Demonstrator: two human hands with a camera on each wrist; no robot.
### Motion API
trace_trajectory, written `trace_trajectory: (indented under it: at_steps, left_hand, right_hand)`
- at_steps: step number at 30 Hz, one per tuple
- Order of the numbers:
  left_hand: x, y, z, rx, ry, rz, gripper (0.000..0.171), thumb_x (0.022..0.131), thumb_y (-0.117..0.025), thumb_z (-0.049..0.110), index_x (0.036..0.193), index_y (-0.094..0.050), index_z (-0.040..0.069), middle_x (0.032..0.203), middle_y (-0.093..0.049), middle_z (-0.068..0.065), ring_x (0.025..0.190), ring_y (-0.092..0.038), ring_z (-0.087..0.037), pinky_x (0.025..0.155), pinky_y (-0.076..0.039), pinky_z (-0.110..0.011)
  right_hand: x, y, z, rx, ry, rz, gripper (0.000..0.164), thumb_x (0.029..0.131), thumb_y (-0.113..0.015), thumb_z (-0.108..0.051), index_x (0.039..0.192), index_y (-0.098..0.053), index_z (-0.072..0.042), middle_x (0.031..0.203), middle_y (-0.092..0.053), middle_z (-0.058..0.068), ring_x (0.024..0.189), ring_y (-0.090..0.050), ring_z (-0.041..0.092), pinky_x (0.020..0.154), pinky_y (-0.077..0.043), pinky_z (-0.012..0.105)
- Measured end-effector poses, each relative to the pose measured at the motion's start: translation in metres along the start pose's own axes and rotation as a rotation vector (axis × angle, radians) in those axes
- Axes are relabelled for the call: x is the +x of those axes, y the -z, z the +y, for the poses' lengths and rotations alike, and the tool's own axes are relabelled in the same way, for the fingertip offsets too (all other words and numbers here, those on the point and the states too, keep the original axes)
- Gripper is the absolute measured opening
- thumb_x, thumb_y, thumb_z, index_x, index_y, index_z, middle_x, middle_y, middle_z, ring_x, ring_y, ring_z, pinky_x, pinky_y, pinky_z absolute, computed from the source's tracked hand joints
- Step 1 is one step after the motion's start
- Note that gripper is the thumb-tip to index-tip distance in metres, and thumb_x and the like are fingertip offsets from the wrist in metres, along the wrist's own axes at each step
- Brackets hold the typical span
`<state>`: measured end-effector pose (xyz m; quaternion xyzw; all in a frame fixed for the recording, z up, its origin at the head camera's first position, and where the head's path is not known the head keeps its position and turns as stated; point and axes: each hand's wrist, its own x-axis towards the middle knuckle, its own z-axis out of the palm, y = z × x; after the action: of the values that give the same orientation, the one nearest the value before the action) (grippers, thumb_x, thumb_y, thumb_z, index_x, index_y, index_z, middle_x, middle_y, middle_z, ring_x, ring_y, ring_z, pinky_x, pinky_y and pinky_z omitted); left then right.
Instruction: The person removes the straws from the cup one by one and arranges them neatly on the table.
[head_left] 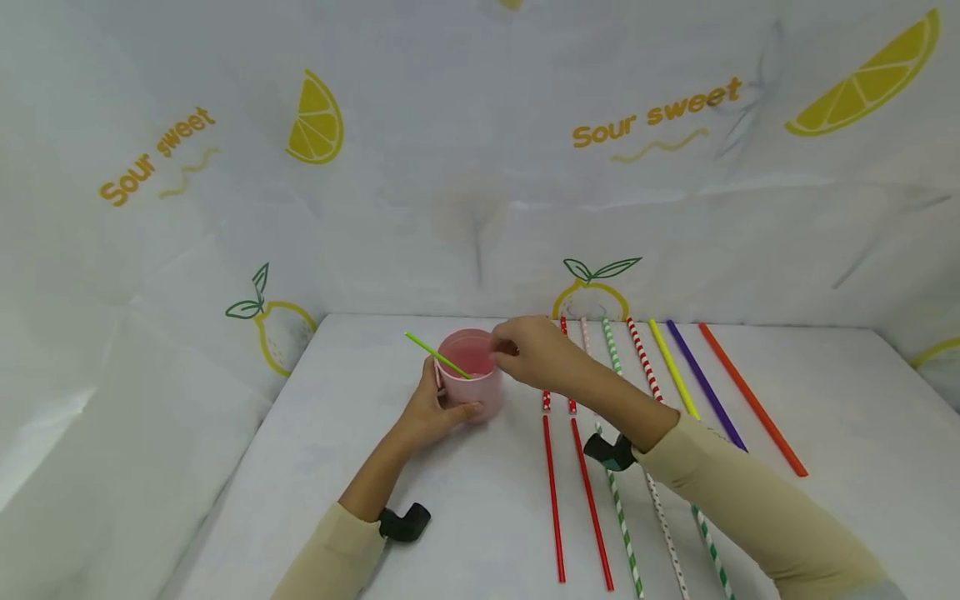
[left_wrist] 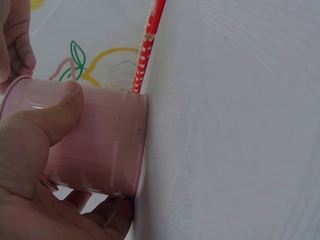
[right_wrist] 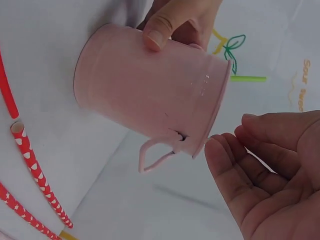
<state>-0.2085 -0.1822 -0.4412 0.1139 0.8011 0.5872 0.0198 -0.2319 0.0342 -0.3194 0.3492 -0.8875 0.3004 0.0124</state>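
A pink metal cup (head_left: 483,396) with small side handles (right_wrist: 145,156) stands upright on the white table. My left hand (head_left: 429,419) grips its side, with the thumb across the near wall and fingers round the other side in the left wrist view. One lime green straw (head_left: 426,344) leans in the cup and sticks out over the left of the rim. At the right of the rim is my right hand (head_left: 536,352), its fingers loosely bent. Nothing shows between thumb and fingers in the right wrist view (right_wrist: 272,172); whether the fingertips touch the rim is unclear.
Right of the cup lie rows of straws: plain red straws (head_left: 553,500), a green striped straw (head_left: 624,525), a yellow straw (head_left: 674,367), a purple straw (head_left: 705,383) and an orange straw (head_left: 752,398). My right forearm crosses above several. A lemon-printed white sheet (head_left: 450,167) rises behind.
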Motion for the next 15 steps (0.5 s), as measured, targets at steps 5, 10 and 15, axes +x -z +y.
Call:
trace_trajectory:
  at_steps: [5,10,15]
  left_hand:
    - [0.001,0.0,0.0,0.0,0.003,-0.005,0.09,0.083,-0.085,0.016,0.148,-0.022,0.015,0.146,-0.043,-0.009,0.133,-0.045,-0.028,0.109,-0.04,-0.048]
    - [0.001,0.001,0.0,-0.004,-0.018,-0.007,0.089,0.083,-0.084,0.014,0.147,-0.022,0.016,0.145,-0.045,-0.008,0.13,-0.049,-0.025,0.108,-0.041,-0.046]
    - [0.001,0.001,-0.002,-0.023,-0.03,-0.021,0.086,0.084,-0.082,0.01,0.146,-0.023,0.013,0.144,-0.045,-0.012,0.13,-0.049,-0.027,0.108,-0.04,-0.046]
  right_hand:
    - [0.016,-0.014,-0.007,-0.098,-0.004,0.004,0.004,0.091,-0.072,-0.005,0.087,-0.073,-0.004,0.075,-0.064,-0.002,0.07,-0.056,0.015,0.063,-0.05,0.026]
    - [0.029,-0.025,-0.012,-0.157,0.002,-0.02,0.005,0.09,-0.07,-0.003,0.086,-0.072,-0.004,0.076,-0.065,0.0,0.072,-0.056,0.015,0.065,-0.05,0.026]
    - [0.037,-0.036,-0.012,-0.194,0.046,-0.052,0.011,0.088,-0.07,-0.001,0.079,-0.074,-0.007,0.069,-0.063,-0.003,0.067,-0.052,0.014,0.061,-0.045,0.025]
